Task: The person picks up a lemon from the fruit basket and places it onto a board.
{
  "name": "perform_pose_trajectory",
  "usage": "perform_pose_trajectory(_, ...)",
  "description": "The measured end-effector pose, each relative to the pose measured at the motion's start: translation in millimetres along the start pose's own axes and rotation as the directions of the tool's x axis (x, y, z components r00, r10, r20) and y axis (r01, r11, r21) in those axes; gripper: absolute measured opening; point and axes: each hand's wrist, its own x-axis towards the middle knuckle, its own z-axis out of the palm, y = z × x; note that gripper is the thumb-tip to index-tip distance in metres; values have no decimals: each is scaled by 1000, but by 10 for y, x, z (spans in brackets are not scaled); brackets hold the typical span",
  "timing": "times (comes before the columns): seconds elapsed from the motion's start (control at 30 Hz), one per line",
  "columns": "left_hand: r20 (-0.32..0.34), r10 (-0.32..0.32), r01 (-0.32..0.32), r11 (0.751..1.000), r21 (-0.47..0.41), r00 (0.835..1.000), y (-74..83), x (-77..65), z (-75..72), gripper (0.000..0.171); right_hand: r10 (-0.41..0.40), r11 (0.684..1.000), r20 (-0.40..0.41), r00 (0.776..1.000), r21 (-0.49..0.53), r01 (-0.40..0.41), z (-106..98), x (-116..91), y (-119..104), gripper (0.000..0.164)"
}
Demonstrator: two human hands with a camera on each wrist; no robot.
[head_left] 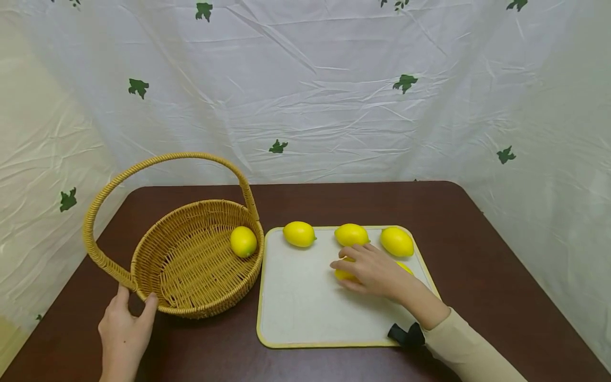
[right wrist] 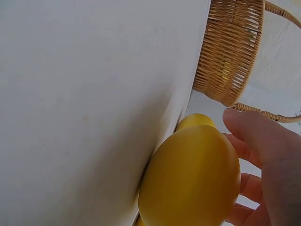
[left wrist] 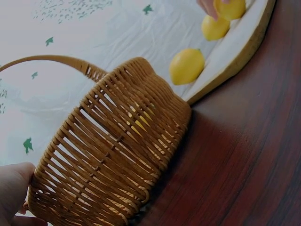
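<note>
My left hand (head_left: 125,330) grips the near left rim of a wicker basket (head_left: 195,310) by the foot of its handle; some fingers are hidden behind the weave. One lemon (head_left: 243,242) lies inside, against the basket's right wall. Over the white board (head_left: 305,313), my right hand (head_left: 374,269) arches above a lemon (right wrist: 190,179), with fingers along its far side. In the right wrist view the thumb (right wrist: 237,120) stands apart from that lemon, which sits close against the board. Behind the right wrist another lemon (head_left: 404,267) is mostly covered.
Along the board's back edge lie a left lemon (head_left: 299,234), a middle lemon (head_left: 351,234) and a right lemon (head_left: 397,241). The basket's handle (head_left: 200,155) arches high. Beyond the dark wooden table (head_left: 310,366) hangs a white curtain (head_left: 315,106) with green leaf shapes.
</note>
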Motion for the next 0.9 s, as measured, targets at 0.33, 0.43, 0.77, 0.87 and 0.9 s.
perform_pose_trajectory(0.33, -2, 1, -1, 1000, 2, 1000, -6, 5, 5, 57, 0, 1000, 4, 1000, -12, 0, 6, 63, -16, 26)
perform_pose_trajectory(0.43, -6, 3, -3, 1000, 1, 1000, -5, 8, 6, 56, -5, 1000, 2, 1000, -15, 5, 2, 73, -17, 26)
perform_pose_trajectory(0.77, -6, 6, -6, 1000, -5, 1000, 4, 4, 2, 55, -31, 999, 4, 1000, -18, 31, -27, 105, -30, 23)
perform_pose_trajectory(0.87, -1, -1, 1, 1000, -3, 1000, 4, 6, 2, 55, -35, 999, 5, 999, -18, 35, -34, 119, -34, 22)
perform_pose_trajectory(0.9, 2, -4, 4, 1000, -2, 1000, 3, 7, 1, 55, -36, 999, 5, 999, -19, 36, -37, 124, -35, 22)
